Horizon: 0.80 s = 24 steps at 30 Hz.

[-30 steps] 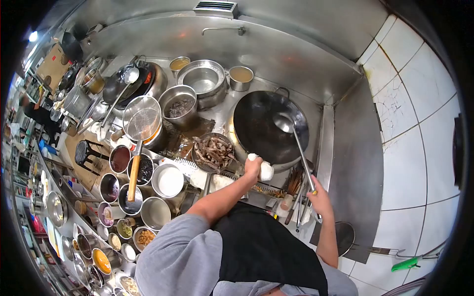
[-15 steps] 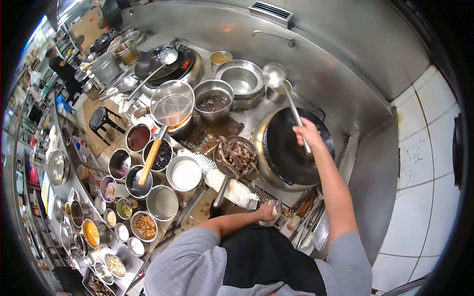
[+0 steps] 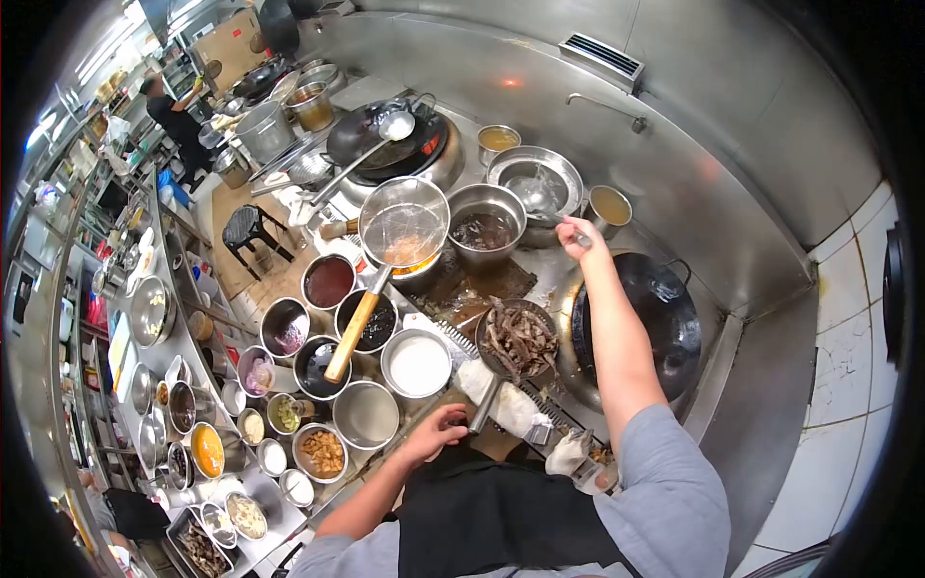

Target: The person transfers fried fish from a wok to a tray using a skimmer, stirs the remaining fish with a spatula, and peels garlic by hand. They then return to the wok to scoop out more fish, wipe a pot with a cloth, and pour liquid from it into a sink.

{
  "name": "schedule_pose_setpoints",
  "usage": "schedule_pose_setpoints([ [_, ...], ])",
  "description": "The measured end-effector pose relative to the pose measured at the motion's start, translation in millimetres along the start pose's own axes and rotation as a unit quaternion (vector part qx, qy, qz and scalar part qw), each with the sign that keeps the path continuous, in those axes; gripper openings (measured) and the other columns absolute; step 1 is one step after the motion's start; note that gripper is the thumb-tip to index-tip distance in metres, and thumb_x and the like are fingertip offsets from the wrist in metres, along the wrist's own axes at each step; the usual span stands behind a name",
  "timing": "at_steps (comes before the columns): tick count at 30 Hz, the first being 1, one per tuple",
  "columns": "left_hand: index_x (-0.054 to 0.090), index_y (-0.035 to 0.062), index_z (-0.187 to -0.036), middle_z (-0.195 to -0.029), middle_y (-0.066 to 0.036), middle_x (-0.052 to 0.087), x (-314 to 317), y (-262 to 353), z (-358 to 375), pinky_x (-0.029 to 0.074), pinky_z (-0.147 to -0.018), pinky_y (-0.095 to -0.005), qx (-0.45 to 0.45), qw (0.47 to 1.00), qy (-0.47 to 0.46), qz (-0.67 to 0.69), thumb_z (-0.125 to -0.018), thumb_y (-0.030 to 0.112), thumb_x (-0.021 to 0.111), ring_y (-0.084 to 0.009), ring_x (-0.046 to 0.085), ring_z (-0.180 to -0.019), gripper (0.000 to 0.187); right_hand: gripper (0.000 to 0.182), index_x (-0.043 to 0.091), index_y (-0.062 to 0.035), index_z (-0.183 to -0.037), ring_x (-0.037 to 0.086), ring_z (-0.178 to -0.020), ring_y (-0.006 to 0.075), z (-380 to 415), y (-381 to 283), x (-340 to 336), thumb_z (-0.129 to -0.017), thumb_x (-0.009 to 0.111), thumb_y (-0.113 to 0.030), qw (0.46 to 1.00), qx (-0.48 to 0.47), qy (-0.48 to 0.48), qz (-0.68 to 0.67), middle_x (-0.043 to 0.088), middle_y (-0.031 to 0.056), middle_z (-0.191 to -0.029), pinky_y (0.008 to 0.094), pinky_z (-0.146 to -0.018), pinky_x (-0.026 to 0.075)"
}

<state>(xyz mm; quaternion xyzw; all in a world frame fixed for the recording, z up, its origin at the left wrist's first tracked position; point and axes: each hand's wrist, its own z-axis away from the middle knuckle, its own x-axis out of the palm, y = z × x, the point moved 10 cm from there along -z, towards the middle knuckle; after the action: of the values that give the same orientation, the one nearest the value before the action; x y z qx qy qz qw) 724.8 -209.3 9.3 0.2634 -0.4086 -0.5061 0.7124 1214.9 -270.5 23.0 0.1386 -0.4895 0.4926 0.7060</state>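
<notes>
My right hand (image 3: 578,238) is closed around the handle of a ladle (image 3: 546,221), whose bowl dips into the water pot (image 3: 501,173) at the back. Below that forearm sits a black wok (image 3: 655,308) on the burner, with a little liquid shining in it. My left hand (image 3: 438,433) is open, its fingers loosely bent beside the handle (image 3: 485,407) of a small pan. Brown strips of what looks like meat (image 3: 518,339) are heaped in this pan. A crumpled white cloth (image 3: 511,407) lies along the counter next to it.
A wooden-handled strainer (image 3: 405,222) rests over a pot. Several bowls of sauces and ingredients, including a white one (image 3: 415,364), crowd the left side. Another wok (image 3: 385,135) with a ladle stands at the back left. A person (image 3: 173,120) stands farther off.
My right hand has moved the ladle from above the wok into the water pot. My left hand has moved left, from the counter's right side to the pan handle. The view has shifted.
</notes>
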Motion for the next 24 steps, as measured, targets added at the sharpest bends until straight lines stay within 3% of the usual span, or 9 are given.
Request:
schedule_pose_setpoints([
  [5,0.039,0.0060,-0.134,-0.131,-0.013,0.045,-14.1,14.7,-11.8,0.047,-0.085,-0.0307,0.017,1.000,0.008,-0.013,-0.085,0.017,0.066,-0.0189,0.052,-0.109,0.057,0.019,0.042,0.0042,-0.083,0.047,-0.049,0.0101,73.1,-2.6,15.3,-0.092,0.052,-0.009,0.975,0.006,-0.154,-0.159,0.047,0.0071,-0.070,0.0201,-0.042,0.043],
  [9,0.040,0.0053,-0.133,-0.127,-0.011,0.048,18.2,28.0,-40.0,0.047,-0.082,-0.0277,0.033,0.996,-0.076,-0.043,-0.086,0.013,0.064,-0.0146,0.052,-0.105,0.053,0.030,0.035,0.0140,-0.111,0.044,-0.049,0.0080,188.4,-21.6,4.6,-0.094,0.046,-0.008,0.971,-0.115,-0.134,-0.160,0.046,0.0123,-0.083,0.0204,-0.042,0.042],
  [12,0.041,0.0054,-0.132,-0.127,-0.010,0.049,36.9,31.6,-53.9,0.047,-0.082,-0.0277,0.032,0.990,-0.112,-0.081,-0.087,0.013,0.063,-0.0133,0.052,-0.104,0.050,0.019,0.043,0.0096,-0.103,0.044,-0.051,0.0068,290.2,-20.0,3.5,-0.092,0.047,-0.006,0.972,-0.181,-0.121,-0.093,0.048,0.0091,-0.079,0.0187,-0.043,0.041],
  [15,0.041,0.0062,-0.132,-0.129,-0.012,0.049,51.7,30.3,-63.8,0.047,-0.083,-0.0292,0.010,0.986,-0.130,-0.107,-0.087,0.020,0.063,-0.0151,0.053,-0.104,0.052,0.011,0.042,0.0030,-0.093,0.042,-0.049,0.0064,376.2,-19.4,-35.4,-0.092,0.047,-0.007,0.971,-0.236,-0.026,-0.012,0.048,0.0071,-0.077,0.0191,-0.040,0.038],
  [17,0.041,0.0066,-0.132,-0.128,-0.012,0.049,63.8,15.6,-72.9,0.047,-0.082,-0.0291,-0.002,0.983,-0.149,-0.111,-0.086,0.021,0.064,-0.0160,0.053,-0.103,0.053,0.009,0.042,-0.0004,-0.095,0.042,-0.049,0.0064,433.6,-17.3,-60.8,-0.091,0.048,-0.006,0.947,-0.300,0.091,0.073,0.048,0.0064,-0.075,0.0201,-0.039,0.037],
  [18,0.041,0.0066,-0.132,-0.128,-0.012,0.049,72.6,8.4,-78.1,0.047,-0.082,-0.0291,-0.003,0.981,-0.157,-0.113,-0.086,0.021,0.064,-0.0160,0.053,-0.103,0.053,0.015,0.042,-0.0023,-0.103,0.043,-0.049,0.0063,460.2,-13.7,-72.6,-0.090,0.050,-0.004,0.933,-0.308,0.144,0.115,0.049,0.0070,-0.073,0.0212,-0.037,0.036],
  [19,0.042,0.0064,-0.131,-0.128,-0.012,0.049,87.6,-5.2,-80.3,0.047,-0.081,-0.0293,-0.023,0.975,-0.180,-0.130,-0.086,0.021,0.064,-0.0163,0.054,-0.103,0.052,0.015,0.042,-0.0023,-0.103,0.043,-0.049,0.0063,481.7,-4.0,-74.9,-0.090,0.050,-0.004,0.931,-0.313,0.150,0.112,0.049,0.0070,-0.073,0.0212,-0.037,0.036],
  [21,0.043,0.0061,-0.131,-0.128,-0.015,0.049,123.4,-31.7,-84.4,0.048,-0.079,-0.0302,-0.057,0.956,-0.231,-0.174,-0.085,0.023,0.065,-0.0179,0.054,-0.102,0.054,0.020,0.043,-0.0014,-0.107,0.043,-0.047,0.0063,531.4,8.7,-98.3,-0.088,0.050,-0.003,0.882,-0.329,0.293,0.170,0.051,0.0078,-0.073,0.0208,-0.035,0.035],
  [24,0.037,0.0038,-0.135,-0.129,-0.024,0.047,170.5,-86.5,-102.3,0.044,-0.091,-0.0379,-0.038,0.912,-0.257,-0.317,-0.076,0.032,0.071,-0.0340,0.051,-0.113,0.073,0.031,0.043,-0.0002,-0.117,0.043,-0.044,0.0061,578.9,29.9,-135.3,-0.086,0.050,-0.002,0.889,-0.293,0.293,0.195,0.051,0.0060,-0.071,0.0209,-0.034,0.035],
])
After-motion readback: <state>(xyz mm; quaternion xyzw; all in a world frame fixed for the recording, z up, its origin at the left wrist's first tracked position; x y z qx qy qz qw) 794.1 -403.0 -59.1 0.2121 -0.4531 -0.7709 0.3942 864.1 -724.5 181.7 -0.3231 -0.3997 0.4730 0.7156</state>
